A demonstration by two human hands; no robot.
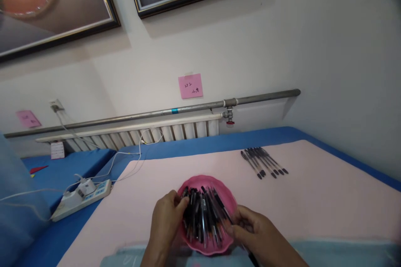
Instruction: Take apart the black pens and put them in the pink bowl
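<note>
A dark pen (252,258) is seemingly pinched by the right hand (254,228) at the rim of the pink bowl (227,190), the grip of the left hand (166,213) opposite cannot be told, and, with picking from the heaped pens (204,213) inside apparently under way, a lift clear of them is called for.

Open pink paper (313,200) separates the bowl (226,190) from the row of pens (257,156); a power strip (97,192) and cords (127,152) obstruct the left.
</note>
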